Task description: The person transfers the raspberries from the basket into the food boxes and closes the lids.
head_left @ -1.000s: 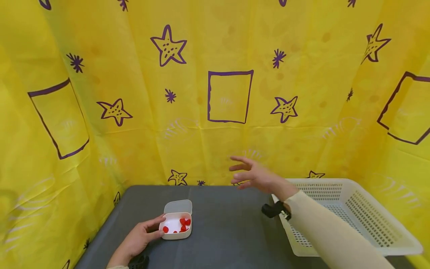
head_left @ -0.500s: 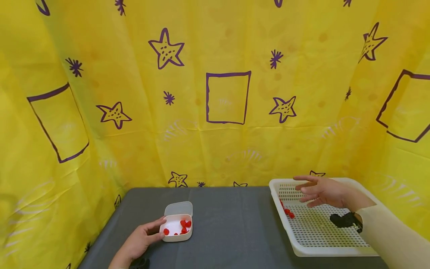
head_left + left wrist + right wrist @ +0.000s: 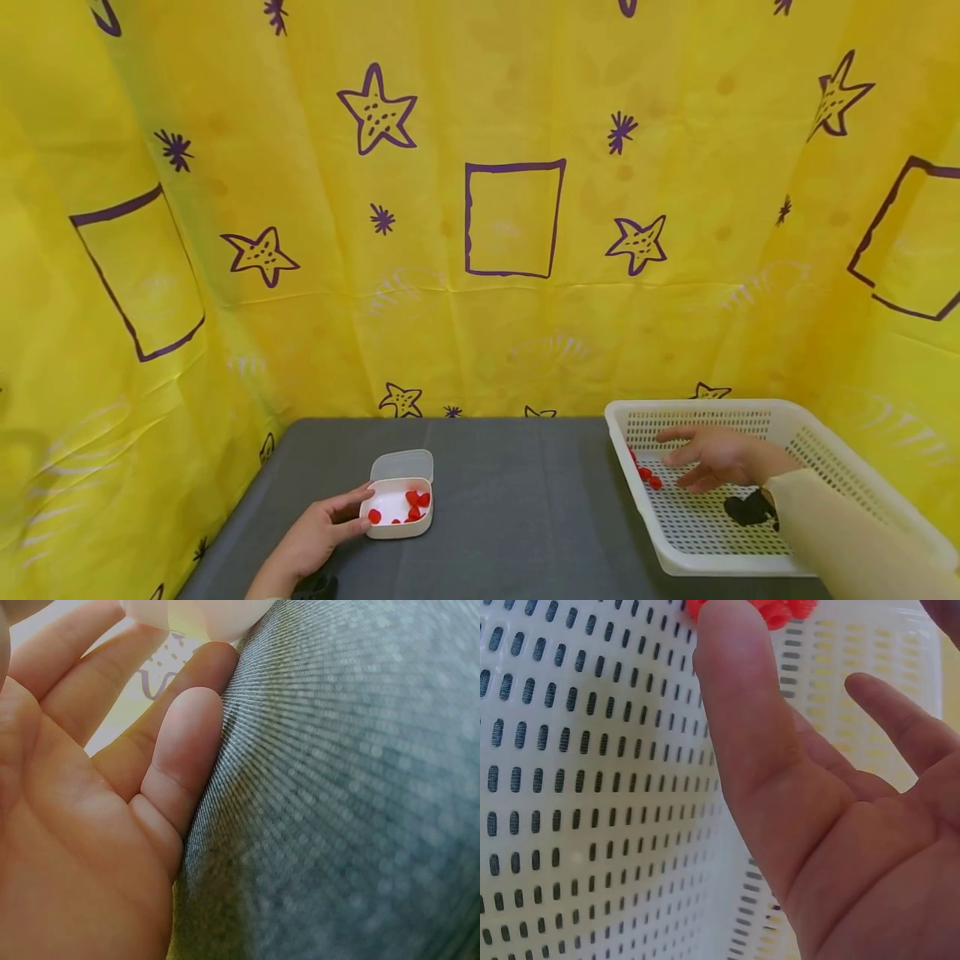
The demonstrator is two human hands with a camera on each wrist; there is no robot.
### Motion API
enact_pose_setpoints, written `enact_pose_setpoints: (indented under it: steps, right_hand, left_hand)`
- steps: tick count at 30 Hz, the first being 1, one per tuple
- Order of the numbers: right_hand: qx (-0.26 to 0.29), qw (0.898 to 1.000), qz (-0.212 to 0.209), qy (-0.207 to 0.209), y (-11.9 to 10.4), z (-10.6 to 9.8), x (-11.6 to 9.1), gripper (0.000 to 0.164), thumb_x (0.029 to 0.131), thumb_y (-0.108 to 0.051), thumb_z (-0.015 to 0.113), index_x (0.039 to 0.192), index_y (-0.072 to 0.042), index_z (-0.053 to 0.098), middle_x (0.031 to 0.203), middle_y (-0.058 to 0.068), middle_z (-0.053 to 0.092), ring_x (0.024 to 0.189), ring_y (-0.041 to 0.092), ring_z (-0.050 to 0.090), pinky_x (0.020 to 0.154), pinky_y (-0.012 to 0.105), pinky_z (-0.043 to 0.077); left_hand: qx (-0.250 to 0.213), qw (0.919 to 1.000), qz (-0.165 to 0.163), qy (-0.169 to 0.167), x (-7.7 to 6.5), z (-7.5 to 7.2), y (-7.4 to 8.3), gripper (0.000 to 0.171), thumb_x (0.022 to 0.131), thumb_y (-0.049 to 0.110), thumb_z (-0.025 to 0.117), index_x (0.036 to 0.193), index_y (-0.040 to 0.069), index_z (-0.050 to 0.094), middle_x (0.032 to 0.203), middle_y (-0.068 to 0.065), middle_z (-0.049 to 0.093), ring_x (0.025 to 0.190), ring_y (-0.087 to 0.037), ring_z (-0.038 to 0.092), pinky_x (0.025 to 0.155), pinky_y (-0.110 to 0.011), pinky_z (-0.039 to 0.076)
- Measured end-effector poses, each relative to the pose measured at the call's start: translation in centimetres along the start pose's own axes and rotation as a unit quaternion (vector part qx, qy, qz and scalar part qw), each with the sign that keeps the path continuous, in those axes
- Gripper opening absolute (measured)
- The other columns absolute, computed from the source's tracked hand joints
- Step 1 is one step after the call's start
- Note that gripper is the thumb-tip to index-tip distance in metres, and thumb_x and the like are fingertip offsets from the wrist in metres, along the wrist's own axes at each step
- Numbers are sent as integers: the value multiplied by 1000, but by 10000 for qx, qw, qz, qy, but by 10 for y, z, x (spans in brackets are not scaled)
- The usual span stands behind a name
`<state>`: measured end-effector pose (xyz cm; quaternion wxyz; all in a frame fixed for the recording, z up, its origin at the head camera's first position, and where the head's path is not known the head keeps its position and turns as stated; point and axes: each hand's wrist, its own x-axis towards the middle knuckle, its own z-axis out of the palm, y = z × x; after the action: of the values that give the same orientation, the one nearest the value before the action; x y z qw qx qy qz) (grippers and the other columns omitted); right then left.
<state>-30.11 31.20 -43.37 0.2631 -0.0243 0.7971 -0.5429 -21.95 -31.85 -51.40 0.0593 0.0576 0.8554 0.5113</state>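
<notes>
A small white box (image 3: 397, 531) with its translucent lid (image 3: 402, 466) tipped back stands on the left of the table, several small red lumps (image 3: 413, 498) inside. My left hand (image 3: 318, 529) holds the box's left side between thumb and fingers; in the left wrist view the little finger (image 3: 187, 757) rests against the dark cloth. Over at the right, my right hand (image 3: 720, 458) reaches into a white perforated basket (image 3: 660, 533), fingers spread and holding nothing. A few red lumps (image 3: 651, 477) lie by the basket's left wall, just left of the fingertips; one finger partly hides red lumps (image 3: 780, 611) in the right wrist view.
A dark grey cloth (image 3: 517, 508) covers the table between box and basket. Yellow curtains (image 3: 517, 350) with purple stars stand behind and at both sides. The basket's raised rim (image 3: 637, 492) runs between the right hand and the middle of the table.
My right hand has moved right from above the middle of the table to over the basket, then lower and slightly left inside it. The left hand stays at the box.
</notes>
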Motion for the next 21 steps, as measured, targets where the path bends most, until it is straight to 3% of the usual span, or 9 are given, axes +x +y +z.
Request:
enact_pose_setpoints:
  steps: [9,17,21]
  right_hand:
    - [-185,9983,537,-151,16,8,15,63,90,-5,71,146,2,41,119,20,57,81,34,63,71,43,59]
    - [-93,9976,73,-677,15,21,26,59,89,-1,70,141,2,43,96,16,59,77,27,61,73,42,58]
    - [-136,9981,7,-598,17,27,34,48,87,1,70,131,2,50,95,15,59,79,27,60,73,42,57]
  left_hand:
    - [27,10000,-52,26,-1,1,2,56,89,32,75,137,6,62,145,-13,51,132,-42,44,100,-51,45]
    - [40,9999,-113,39,-1,0,3,55,90,31,75,137,6,62,146,-14,51,132,-43,44,100,-51,45]
    - [31,9999,-115,-11,-1,0,2,55,90,32,75,137,7,62,146,-13,51,132,-43,44,100,-51,45]
